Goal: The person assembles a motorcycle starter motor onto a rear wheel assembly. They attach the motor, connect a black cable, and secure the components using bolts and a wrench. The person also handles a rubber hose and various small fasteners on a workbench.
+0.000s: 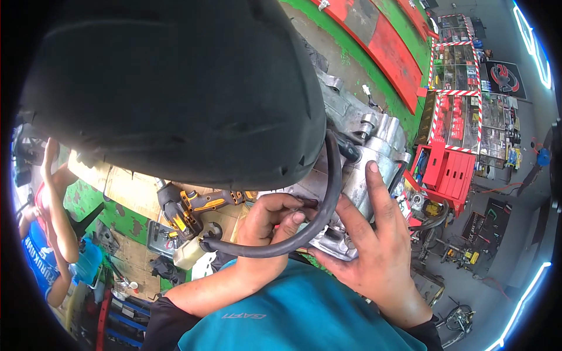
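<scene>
A silver metal engine casing (358, 192) lies in front of me, partly covered by a large, smooth black object (175, 88) whose kind I cannot make out. One thick black hose (334, 175) curves down from the casing and bends left across my left wrist. My left hand (266, 225) is closed beside the casing, fingers curled and thumb bent in; whatever they pinch is hidden. On the right, my right hand (380, 257) lies against the casing with fingers spread, the index fingertip touching its upper part.
Yellow-and-black power tools (213, 200) lie on cardboard left of the hose, by a pale plastic bottle (188, 253). Another person (55, 251) is at the far left. A red tool cabinet (448, 175) and red metal ramp (398, 64) stand beyond, to the right.
</scene>
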Demonstrator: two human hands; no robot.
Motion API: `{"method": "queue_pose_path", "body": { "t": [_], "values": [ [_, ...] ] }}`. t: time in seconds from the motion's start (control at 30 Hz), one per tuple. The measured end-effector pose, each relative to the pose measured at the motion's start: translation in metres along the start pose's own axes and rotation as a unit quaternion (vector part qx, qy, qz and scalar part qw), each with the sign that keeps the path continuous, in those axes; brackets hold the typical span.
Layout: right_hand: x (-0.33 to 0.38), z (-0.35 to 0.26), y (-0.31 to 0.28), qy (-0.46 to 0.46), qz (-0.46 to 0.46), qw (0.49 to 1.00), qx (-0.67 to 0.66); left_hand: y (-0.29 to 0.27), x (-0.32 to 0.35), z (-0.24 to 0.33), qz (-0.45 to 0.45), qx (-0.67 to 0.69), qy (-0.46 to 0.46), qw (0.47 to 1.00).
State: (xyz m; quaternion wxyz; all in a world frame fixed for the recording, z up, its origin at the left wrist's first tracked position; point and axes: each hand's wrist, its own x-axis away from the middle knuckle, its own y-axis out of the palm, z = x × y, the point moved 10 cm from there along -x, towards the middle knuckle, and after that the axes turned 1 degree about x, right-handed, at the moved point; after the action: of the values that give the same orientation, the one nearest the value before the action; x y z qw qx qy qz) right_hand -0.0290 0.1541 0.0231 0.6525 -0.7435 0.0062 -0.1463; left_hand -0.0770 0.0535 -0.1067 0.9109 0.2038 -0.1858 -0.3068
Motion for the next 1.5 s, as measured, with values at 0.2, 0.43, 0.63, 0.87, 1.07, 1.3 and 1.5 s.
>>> {"method": "queue_pose_path", "body": {
  "t": [0.2, 0.43, 0.63, 0.87, 1.07, 1.3, 1.5],
  "values": [
    [-0.010, -0.001, -0.005, 0.037, -0.011, 0.999, -0.007, 0.004, 0.004, -0.005, 0.010, 0.036, 0.029, 0.999],
    [-0.013, -0.007, -0.001, 0.028, -0.030, 0.999, -0.020, 0.002, 0.003, -0.002, 0.029, 0.014, 0.073, 0.997],
    [-0.006, -0.007, 0.004, 0.018, -0.034, 0.999, -0.020, 0.002, 0.001, -0.003, 0.024, -0.002, 0.093, 0.995],
    [-0.006, -0.012, 0.002, 0.012, -0.069, 0.997, -0.017, -0.002, 0.005, -0.013, 0.050, 0.048, 0.066, 0.995],
    [-0.009, -0.003, 0.001, 0.029, -0.065, 0.997, -0.006, -0.003, 0.004, -0.006, 0.031, -0.038, 0.081, 0.996],
    [-0.007, 0.002, 0.000, 0.026, -0.057, 0.997, -0.053, 0.003, 0.007, -0.010, -0.054, -0.030, 0.099, 0.993],
    [-0.006, 0.006, 0.013, 0.020, -0.065, 0.996, -0.060, -0.001, -0.002, -0.006, -0.005, -0.016, 0.052, 0.998]
  ]
}}
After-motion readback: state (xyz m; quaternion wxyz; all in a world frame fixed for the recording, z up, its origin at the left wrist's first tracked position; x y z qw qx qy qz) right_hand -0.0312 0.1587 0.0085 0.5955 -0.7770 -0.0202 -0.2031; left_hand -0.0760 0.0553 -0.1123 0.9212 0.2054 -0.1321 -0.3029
